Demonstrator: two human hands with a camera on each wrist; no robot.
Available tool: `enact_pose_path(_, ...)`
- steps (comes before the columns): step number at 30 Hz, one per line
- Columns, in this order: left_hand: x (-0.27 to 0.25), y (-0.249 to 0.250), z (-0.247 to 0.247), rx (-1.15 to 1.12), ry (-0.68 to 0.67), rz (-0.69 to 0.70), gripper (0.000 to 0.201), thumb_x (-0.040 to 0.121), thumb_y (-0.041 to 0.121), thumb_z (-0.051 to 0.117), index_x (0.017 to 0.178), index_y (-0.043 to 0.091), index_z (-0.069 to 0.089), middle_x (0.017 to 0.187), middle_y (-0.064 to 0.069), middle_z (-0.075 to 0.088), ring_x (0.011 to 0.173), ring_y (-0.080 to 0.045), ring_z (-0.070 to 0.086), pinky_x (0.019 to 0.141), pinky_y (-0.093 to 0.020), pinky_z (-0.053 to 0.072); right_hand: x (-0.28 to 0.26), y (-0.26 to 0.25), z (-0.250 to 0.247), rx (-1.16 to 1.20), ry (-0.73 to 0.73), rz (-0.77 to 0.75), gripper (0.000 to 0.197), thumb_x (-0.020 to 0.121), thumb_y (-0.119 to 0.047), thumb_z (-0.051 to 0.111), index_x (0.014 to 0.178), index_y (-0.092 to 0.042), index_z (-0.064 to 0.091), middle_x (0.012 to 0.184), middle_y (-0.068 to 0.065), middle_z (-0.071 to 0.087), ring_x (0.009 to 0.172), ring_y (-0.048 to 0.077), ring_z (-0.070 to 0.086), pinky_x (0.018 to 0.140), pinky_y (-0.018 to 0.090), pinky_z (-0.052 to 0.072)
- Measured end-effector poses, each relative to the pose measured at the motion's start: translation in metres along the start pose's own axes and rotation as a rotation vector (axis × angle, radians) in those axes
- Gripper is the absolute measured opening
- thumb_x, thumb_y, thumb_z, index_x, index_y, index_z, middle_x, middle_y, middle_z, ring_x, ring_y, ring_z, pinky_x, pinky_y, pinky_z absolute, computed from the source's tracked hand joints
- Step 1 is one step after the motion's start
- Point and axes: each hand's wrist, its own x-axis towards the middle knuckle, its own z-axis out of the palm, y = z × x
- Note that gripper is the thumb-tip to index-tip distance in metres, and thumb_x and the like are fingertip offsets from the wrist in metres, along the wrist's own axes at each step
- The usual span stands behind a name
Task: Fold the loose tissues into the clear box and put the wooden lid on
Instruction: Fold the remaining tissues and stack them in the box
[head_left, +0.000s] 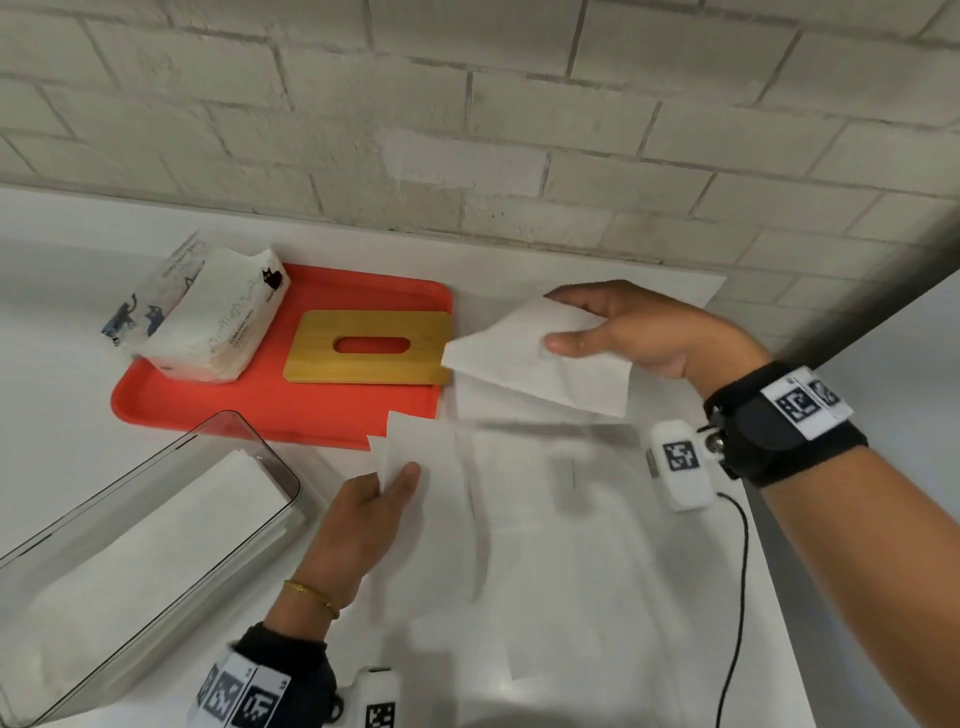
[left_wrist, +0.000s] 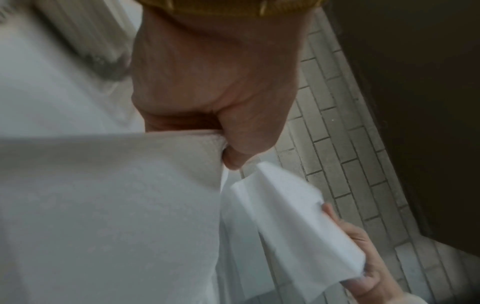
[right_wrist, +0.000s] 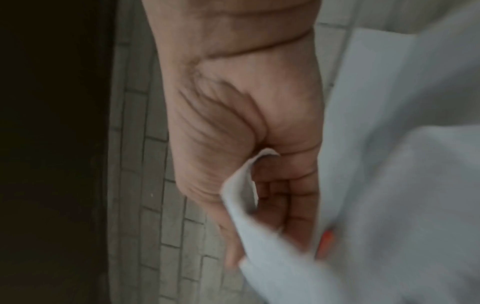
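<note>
My right hand (head_left: 597, 325) pinches one end of a white tissue (head_left: 540, 358) between thumb and fingers, lifted above the counter to the right of the tray. My left hand (head_left: 387, 486) pinches the other end of a tissue (head_left: 415, 447) lower down, near the clear box. In the left wrist view the tissue (left_wrist: 103, 205) hangs from my left hand (left_wrist: 228, 152), and the right hand (left_wrist: 363, 263) holds its far end. The right wrist view shows the tissue (right_wrist: 272, 246) gripped in my right hand (right_wrist: 259, 185). The clear box (head_left: 156, 467) at the lower left holds folded tissues. The wooden lid (head_left: 369, 348) lies flat on the red tray.
A red tray (head_left: 270, 400) at the back holds an opened tissue pack (head_left: 202, 306) with cat prints. More loose tissues (head_left: 561, 545) lie spread on the white counter in front of me. A brick wall runs behind, and a black cable (head_left: 737, 597) hangs from my right wrist.
</note>
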Motion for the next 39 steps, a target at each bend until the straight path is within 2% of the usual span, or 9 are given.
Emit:
enact_pose_path(5, -0.001, 0.013, 0.024, -0.189, -0.095, -0.094, 0.048, 0.105, 0.055, 0.055, 0.091, 0.013, 0.074, 0.075, -0.003, 0.076, 0.067, -0.014, 0.068, 0.066, -0.027, 0.051, -0.019, 0.033, 0.070, 0.729, 0.020, 0.025, 0.050, 0.085, -0.012, 0.069, 0.135, -0.018, 0.064, 0.122, 0.008, 0.075, 0.097, 0.019, 0.075, 0.081, 0.029, 0.063)
enact_pose_path(7, 0.002, 0.018, 0.033, -0.314, -0.129, -0.120, 0.042, 0.108, 0.049, 0.050, 0.108, 0.014, 0.075, 0.091, -0.002, 0.081, 0.084, -0.020, 0.077, 0.082, -0.036, 0.059, -0.024, 0.049, 0.099, 0.845, 0.022, 0.062, 0.048, 0.088, -0.011, 0.068, 0.136, -0.016, 0.064, 0.126, 0.012, 0.074, 0.102, 0.024, 0.074, 0.084, 0.032, 0.063)
enact_pose_path(9, 0.000, 0.023, 0.039, -0.428, -0.127, -0.142, 0.042, 0.108, 0.046, 0.052, 0.130, 0.016, 0.070, 0.119, -0.003, 0.079, 0.111, -0.025, 0.075, 0.102, -0.046, 0.056, -0.029, 0.059, 0.119, 0.870, 0.055, 0.092, 0.041, 0.094, -0.009, 0.067, 0.134, -0.013, 0.065, 0.126, 0.013, 0.074, 0.107, 0.026, 0.074, 0.084, 0.034, 0.062)
enact_pose_path(13, 0.000, 0.023, 0.043, -0.434, -0.137, -0.136, 0.043, 0.109, 0.046, 0.051, 0.129, 0.014, 0.072, 0.121, -0.007, 0.078, 0.116, -0.030, 0.073, 0.110, -0.052, 0.051, -0.035, 0.073, 0.136, 0.622, 0.170, 0.106, 0.025, 0.097, -0.010, 0.071, 0.122, -0.013, 0.072, 0.115, 0.009, 0.079, 0.105, 0.027, 0.076, 0.081, 0.031, 0.060)
enact_pose_path(20, 0.002, 0.015, 0.033, -0.330, -0.122, -0.099, 0.036, 0.096, 0.032, 0.061, 0.119, 0.010, 0.076, 0.119, -0.021, 0.076, 0.106, -0.040, 0.066, 0.092, -0.054, 0.049, -0.037, 0.073, 0.135, 0.464, -0.067, 0.040, 0.062, 0.095, -0.001, 0.072, 0.147, -0.031, 0.053, 0.132, 0.006, 0.072, 0.120, 0.029, 0.070, 0.101, 0.046, 0.057)
enact_pose_path(26, -0.006, 0.020, 0.017, 0.099, -0.117, 0.203, 0.033, 0.108, 0.023, 0.048, 0.106, 0.017, 0.080, 0.105, 0.004, 0.081, 0.103, -0.022, 0.075, 0.092, -0.040, 0.060, -0.029, 0.076, 0.142, 0.197, -0.018, 0.084, 0.029, 0.096, -0.029, 0.077, 0.124, -0.024, 0.072, 0.115, -0.003, 0.079, 0.108, 0.020, 0.075, 0.100, 0.045, 0.059)
enact_pose_path(30, -0.009, 0.035, 0.013, 0.411, 0.012, 0.336, 0.052, 0.111, 0.039, 0.045, 0.065, 0.014, 0.044, 0.054, 0.014, 0.048, 0.056, -0.008, 0.045, 0.062, -0.037, 0.037, -0.026, 0.093, 0.140, 0.759, 0.020, 0.105, 0.032, 0.100, -0.026, 0.065, 0.124, -0.006, 0.075, 0.127, 0.017, 0.073, 0.117, 0.033, 0.072, 0.097, 0.043, 0.060)
enact_pose_path(33, -0.007, 0.042, 0.007, 0.374, 0.118, 0.285, 0.053, 0.110, 0.038, 0.046, 0.066, 0.017, 0.027, 0.055, 0.009, 0.032, 0.057, -0.016, 0.034, 0.063, -0.039, 0.028, -0.030, 0.106, 0.125, 1.227, 0.069, 0.001, 0.058, 0.085, -0.031, 0.085, 0.134, -0.005, 0.069, 0.141, 0.019, 0.064, 0.130, 0.032, 0.064, 0.107, 0.045, 0.054)
enact_pose_path(39, -0.014, 0.053, 0.001, 0.406, 0.205, 0.303, 0.053, 0.109, 0.036, 0.049, 0.065, 0.015, 0.028, 0.056, 0.001, 0.037, 0.059, -0.025, 0.037, 0.064, -0.041, 0.031, -0.042, 0.116, 0.093, 1.140, 0.155, -0.090, 0.074, 0.066, -0.034, 0.099, 0.128, -0.003, 0.073, 0.136, 0.019, 0.068, 0.126, 0.030, 0.067, 0.099, 0.041, 0.058)
